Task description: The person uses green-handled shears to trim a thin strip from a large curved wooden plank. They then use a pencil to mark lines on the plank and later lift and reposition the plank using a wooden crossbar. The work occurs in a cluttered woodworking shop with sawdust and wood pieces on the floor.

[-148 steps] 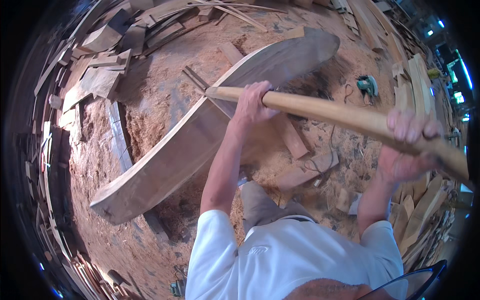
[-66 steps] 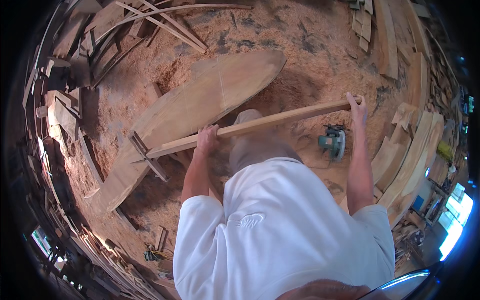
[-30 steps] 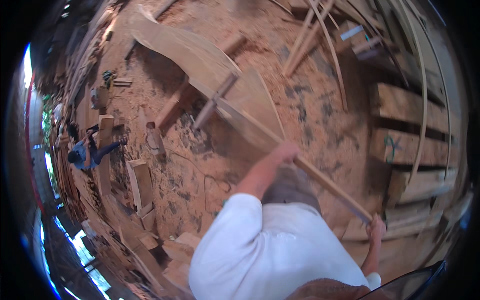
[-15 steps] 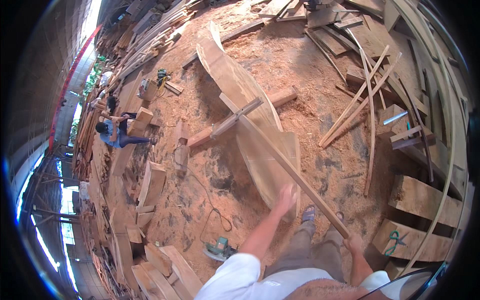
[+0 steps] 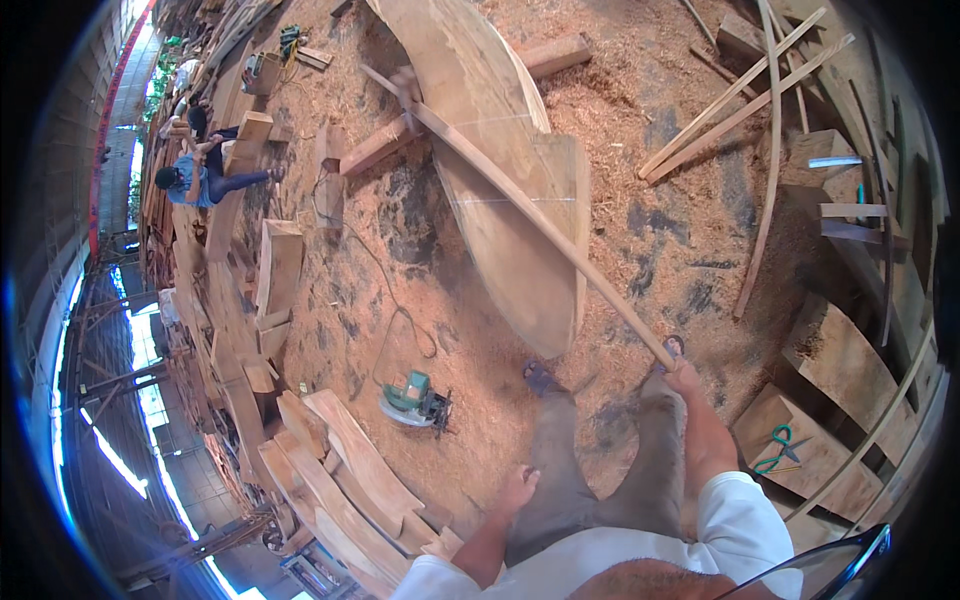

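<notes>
Right hand (image 5: pixel 685 378) is closed round the near end of a long wooden handle (image 5: pixel 540 225); handle runs up and left across a big curved plank (image 5: pixel 500 180) to a blurred tool head (image 5: pixel 405 85) near the plank's far part. Left hand (image 5: pixel 520 490) hangs free by the person's leg, fingers loosely spread, holding nothing, well apart from the handle.

Plank lies on the sawdust floor (image 5: pixel 660 230), wide end nearest the person's feet, w/ a timber block (image 5: pixel 375 150) under it at left. Green power saw (image 5: pixel 415 402) sits on the floor left of the feet, cord trailing up. Thin slats (image 5: pixel 745 100) lie at right; stacked curved boards (image 5: pixel 340 480) lower left. Another person (image 5: pixel 205 178) sits far left among the timber.
</notes>
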{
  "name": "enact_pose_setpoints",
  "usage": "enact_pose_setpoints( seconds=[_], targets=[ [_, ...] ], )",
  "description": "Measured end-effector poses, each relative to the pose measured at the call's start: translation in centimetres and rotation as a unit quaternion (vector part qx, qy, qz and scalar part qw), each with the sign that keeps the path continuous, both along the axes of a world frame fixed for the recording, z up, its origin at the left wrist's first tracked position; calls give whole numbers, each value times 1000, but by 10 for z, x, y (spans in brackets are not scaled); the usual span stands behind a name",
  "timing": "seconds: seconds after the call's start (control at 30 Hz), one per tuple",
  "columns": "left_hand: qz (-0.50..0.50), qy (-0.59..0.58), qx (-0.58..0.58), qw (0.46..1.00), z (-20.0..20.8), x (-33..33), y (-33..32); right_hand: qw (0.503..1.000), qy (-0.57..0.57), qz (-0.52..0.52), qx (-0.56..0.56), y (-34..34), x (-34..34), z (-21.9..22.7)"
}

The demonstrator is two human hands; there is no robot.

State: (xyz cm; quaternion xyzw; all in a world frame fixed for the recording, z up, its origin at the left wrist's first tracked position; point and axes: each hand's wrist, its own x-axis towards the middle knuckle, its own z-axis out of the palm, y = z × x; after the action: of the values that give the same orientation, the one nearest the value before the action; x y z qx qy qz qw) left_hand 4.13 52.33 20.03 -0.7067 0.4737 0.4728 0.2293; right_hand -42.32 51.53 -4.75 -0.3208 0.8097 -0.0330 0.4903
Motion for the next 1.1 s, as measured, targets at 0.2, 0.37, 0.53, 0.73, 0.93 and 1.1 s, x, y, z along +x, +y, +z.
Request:
enact_pose_setpoints(
  seconds=[0.2, 0.37, 0.53, 0.73, 0.93, 1.1],
  targets=[
    [-98, 18, -19, 995, -50, -12, -36, 995, 38, 66, -70, 9, -18, 4],
    [-158, 233, -19, 959, -106, -84, -105, 967, -225, -102, 64, 17, -1, 5],
    [-35, 256, 98, 961, -147, -156, -107, 962, -229, -139, 52, 34, 43, -43],
    [-12, 174, 14, 985, -206, -188, -66, 910, -375, -137, 115, 31, 57, -44],
    [87, 222, 10, 971, -218, -188, -59, 824, -534, -169, 82, -12, 91, 21],
    [145, 218, 20, 965, -160, -170, -120, 883, -464, -71, 23, -37, 128, -43]
  ],
)
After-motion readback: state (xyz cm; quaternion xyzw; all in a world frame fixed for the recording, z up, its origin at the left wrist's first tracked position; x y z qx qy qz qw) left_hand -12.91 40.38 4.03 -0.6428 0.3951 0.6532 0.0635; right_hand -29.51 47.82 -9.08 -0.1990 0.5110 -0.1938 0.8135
